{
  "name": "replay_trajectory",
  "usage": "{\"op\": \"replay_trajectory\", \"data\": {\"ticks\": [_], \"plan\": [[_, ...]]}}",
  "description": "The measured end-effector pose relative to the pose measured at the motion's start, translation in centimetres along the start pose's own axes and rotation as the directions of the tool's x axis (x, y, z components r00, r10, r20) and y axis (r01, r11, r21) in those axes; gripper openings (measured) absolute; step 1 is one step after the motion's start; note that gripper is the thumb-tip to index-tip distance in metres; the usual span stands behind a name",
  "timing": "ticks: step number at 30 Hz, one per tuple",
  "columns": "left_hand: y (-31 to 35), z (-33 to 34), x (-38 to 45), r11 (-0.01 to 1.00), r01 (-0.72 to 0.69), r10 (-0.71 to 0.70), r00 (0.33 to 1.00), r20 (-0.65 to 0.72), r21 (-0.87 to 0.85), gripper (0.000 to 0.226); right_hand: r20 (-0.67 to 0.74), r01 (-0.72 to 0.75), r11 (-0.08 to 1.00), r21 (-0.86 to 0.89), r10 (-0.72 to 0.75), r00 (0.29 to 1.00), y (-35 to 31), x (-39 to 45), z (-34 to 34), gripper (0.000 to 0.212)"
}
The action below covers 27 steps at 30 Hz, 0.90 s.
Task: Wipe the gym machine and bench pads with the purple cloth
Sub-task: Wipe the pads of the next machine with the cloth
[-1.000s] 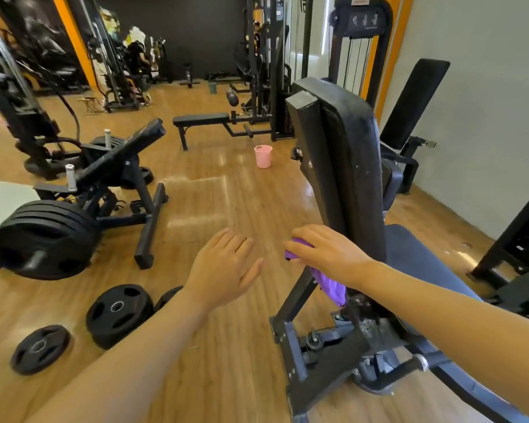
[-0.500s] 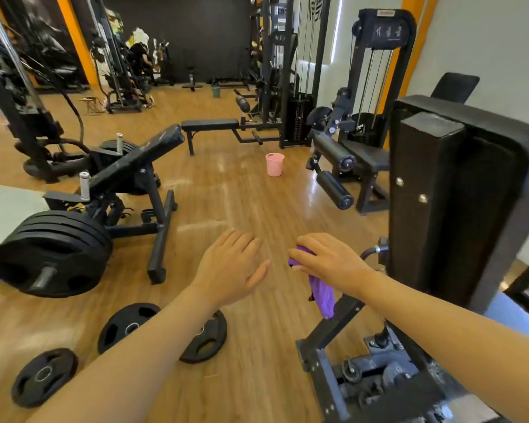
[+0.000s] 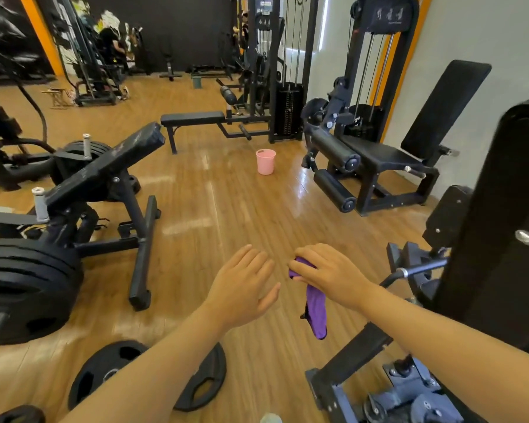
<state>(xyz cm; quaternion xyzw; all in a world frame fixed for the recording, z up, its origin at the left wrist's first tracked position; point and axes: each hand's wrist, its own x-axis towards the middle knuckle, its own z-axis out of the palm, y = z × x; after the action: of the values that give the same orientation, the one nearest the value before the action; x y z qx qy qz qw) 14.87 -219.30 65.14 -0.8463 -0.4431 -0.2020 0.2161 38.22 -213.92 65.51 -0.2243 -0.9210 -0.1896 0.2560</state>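
Head view. Wooden floor [image 3: 232, 209] runs across a gym hall with a dark back wall and orange pillars.

Two hands are in the foreground, held over the floor. Left hand [image 3: 242, 285] has its fingers straight and close together, thumb set apart; it holds nothing. Right hand [image 3: 327, 274] has its fingers curled round the cloth [image 3: 315, 312], which is purple; the cloth's free end hangs below the hand, touching no pad. The two hands lie just beside each other, apart.

One back pad [image 3: 507, 227], black and upright, stands at the right edge, near the right forearm, on a dark frame [image 3: 348, 355] with a chrome-tipped handle [image 3: 416, 271].

One leg machine [image 3: 376, 160] stands by the right wall, with a seat, a tilted back pad and two black rollers [image 3: 333, 148].

One flat bench [image 3: 196, 119] stands further back, at centre.

One angled pad [image 3: 104, 166] on a stand is at left, with a stack of plates [image 3: 22, 285] on a peg beside it. Two loose plates [image 3: 104, 370] lie flat on the floor under the left forearm; part of another shows at the bottom left corner.

One pink bucket [image 3: 265, 161] stands upright on the floor between the bench and the leg machine; its contents cannot be seen.
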Motion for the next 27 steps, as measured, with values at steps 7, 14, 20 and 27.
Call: {"op": "replay_trajectory", "data": {"ticks": [7,14,20,27], "plan": [[-8.1,9.5,9.0,0.994,-0.097,0.095,0.995,-0.036,-0.053,0.044,0.013,-0.102,0.995,0.008,0.102,0.995,10.3,3.1,6.8,0.040],[-13.0,17.1,18.9,0.960,-0.210,0.192,0.975,-0.114,-0.186,0.041,0.071,-0.236,0.967,-0.097,0.243,0.968,18.6,3.4,8.4,0.029],[-13.5,24.6,29.0,0.857,-0.402,0.347,0.913,-0.216,-0.323,0.036,0.124,-0.394,0.890,-0.229,0.428,0.895,24.2,0.6,9.4,0.038],[-10.1,33.4,42.0,0.620,-0.637,0.579,0.766,-0.280,-0.459,0.041,0.124,-0.636,0.664,-0.393,0.723,0.679,30.4,-2.8,9.8,0.039]]}}
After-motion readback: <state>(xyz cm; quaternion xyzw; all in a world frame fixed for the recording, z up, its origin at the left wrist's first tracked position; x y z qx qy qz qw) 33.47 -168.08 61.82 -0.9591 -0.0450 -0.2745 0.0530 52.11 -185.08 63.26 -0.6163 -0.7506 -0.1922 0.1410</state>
